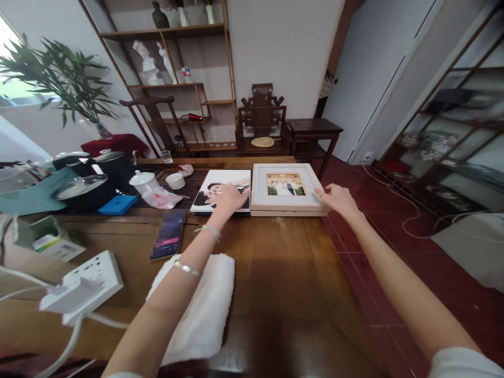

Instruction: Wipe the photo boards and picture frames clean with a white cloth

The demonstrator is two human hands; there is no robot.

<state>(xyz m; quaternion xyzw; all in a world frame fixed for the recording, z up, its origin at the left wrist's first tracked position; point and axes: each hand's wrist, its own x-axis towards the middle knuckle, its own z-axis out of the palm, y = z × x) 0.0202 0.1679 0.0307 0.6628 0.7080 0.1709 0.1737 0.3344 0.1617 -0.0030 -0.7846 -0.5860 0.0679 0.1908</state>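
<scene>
A white-framed picture (pixel 284 203) lies flat at the far edge of the wooden table (pixel 275 273). Beside it on the left lies an unframed photo print (pixel 214 190). My left hand (pixel 230 199) reaches out and rests on the print's right part, close to the frame's left edge, fingers curled down on it. My right hand (pixel 336 198) touches the frame's right edge, fingers bent around that side. Both arms stretch forward over the table. A folded white towel (pixel 200 310) lies under my left forearm.
A phone (pixel 167 240) lies left of my left arm. A white power strip (pixel 84 286) with cables sits at the near left. Pots (pixel 84 190), a blue box (pixel 118 205), a teapot and cups crowd the far left. Chairs, shelves and a plant stand behind.
</scene>
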